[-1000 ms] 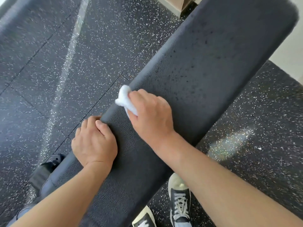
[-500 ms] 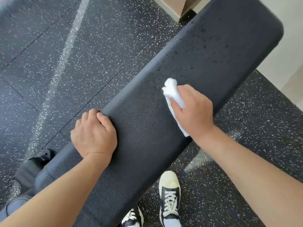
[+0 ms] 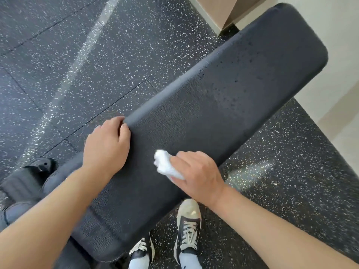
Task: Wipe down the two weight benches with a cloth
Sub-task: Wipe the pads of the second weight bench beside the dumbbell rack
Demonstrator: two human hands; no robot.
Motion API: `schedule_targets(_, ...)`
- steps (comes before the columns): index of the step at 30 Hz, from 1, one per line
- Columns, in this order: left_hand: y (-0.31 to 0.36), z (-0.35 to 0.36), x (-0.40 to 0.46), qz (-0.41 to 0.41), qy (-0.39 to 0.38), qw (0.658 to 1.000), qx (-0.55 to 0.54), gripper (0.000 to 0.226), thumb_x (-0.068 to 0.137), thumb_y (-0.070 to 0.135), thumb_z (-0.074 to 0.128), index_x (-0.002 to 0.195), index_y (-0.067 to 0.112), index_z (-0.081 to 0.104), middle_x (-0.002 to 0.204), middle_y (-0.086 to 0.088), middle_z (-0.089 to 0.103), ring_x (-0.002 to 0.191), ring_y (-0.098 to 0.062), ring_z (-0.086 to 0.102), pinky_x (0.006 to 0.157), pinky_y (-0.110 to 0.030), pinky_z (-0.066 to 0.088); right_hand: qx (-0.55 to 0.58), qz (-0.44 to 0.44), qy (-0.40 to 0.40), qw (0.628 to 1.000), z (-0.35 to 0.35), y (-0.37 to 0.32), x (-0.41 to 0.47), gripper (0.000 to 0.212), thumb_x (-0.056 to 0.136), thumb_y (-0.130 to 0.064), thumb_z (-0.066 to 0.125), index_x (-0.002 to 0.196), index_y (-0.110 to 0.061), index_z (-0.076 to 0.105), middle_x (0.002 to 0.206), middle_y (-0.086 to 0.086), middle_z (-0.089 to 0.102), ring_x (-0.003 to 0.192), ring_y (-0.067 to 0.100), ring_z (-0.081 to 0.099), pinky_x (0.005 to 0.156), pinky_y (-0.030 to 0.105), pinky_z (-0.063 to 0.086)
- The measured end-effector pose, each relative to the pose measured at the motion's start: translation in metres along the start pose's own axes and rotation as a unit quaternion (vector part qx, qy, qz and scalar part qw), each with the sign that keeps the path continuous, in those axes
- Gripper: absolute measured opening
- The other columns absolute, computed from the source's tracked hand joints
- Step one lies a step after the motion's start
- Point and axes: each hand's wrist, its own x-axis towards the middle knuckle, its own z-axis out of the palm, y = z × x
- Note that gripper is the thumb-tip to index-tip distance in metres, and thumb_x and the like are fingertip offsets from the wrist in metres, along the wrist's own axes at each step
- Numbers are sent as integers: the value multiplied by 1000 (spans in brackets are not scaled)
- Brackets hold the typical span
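Note:
A long black padded weight bench [image 3: 223, 98] runs diagonally from lower left to upper right. Dark droplets speckle its far half. My right hand [image 3: 198, 177] presses a crumpled white cloth [image 3: 165, 166] onto the pad near its right edge. My left hand [image 3: 106, 144] rests on the pad's left edge, fingers curled over the rim. Only one bench is in view.
Black speckled rubber floor [image 3: 77, 55] surrounds the bench. My two black-and-white sneakers [image 3: 188, 226] stand by the bench's near right side. A black frame part [image 3: 29, 175] sits at the lower left. A beige wall corner [image 3: 223, 10] and pale wall lie beyond the bench's far end.
My right hand slid the cloth up the pad toward the far end, then back down toward me along the right edge. My left hand stayed on the left rim.

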Motion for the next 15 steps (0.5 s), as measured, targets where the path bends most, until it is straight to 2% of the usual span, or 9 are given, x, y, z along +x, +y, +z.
schedule_targets(3,-14,-2,-17,12,9,1000,7,38,105,30,43,140,18,54,129,-12,66,116,-38,58,95,-50,44,-47,38,16,998,-16,49,13,33,105,-34,54,95,-8,72,74,6,54,62,31,55,54,41,45)
schedule_targets(6,-36,-8,-32,11,5,1000,26,40,106,32,44,143,17,52,131,-11,65,117,-37,58,95,-50,42,-49,189,61,979,-19,72,59,26,103,-35,57,98,-11,64,85,4,60,73,35,59,59,41,44)
schedule_targets(8,-52,-12,-41,1,-4,999,39,42,107,35,41,144,18,51,132,-10,65,117,-37,57,95,-50,42,-46,245,71,966,-6,62,94,27,104,-38,54,97,-13,58,88,2,59,75,34,59,59,39,43)
schedule_targets(11,-75,-20,-53,-25,-7,999,34,43,108,39,38,143,19,52,133,-9,65,119,-37,57,97,-52,44,-38,216,76,973,19,8,134,30,104,-40,49,98,-13,59,91,3,62,77,32,62,60,39,43)
schedule_targets(15,-109,-33,-72,-70,-22,997,-13,41,108,40,34,136,21,57,129,-6,65,118,-34,57,95,-51,47,3,90,5,996,62,-108,119,15,94,-25,70,95,-10,64,82,6,60,68,32,60,55,42,43)
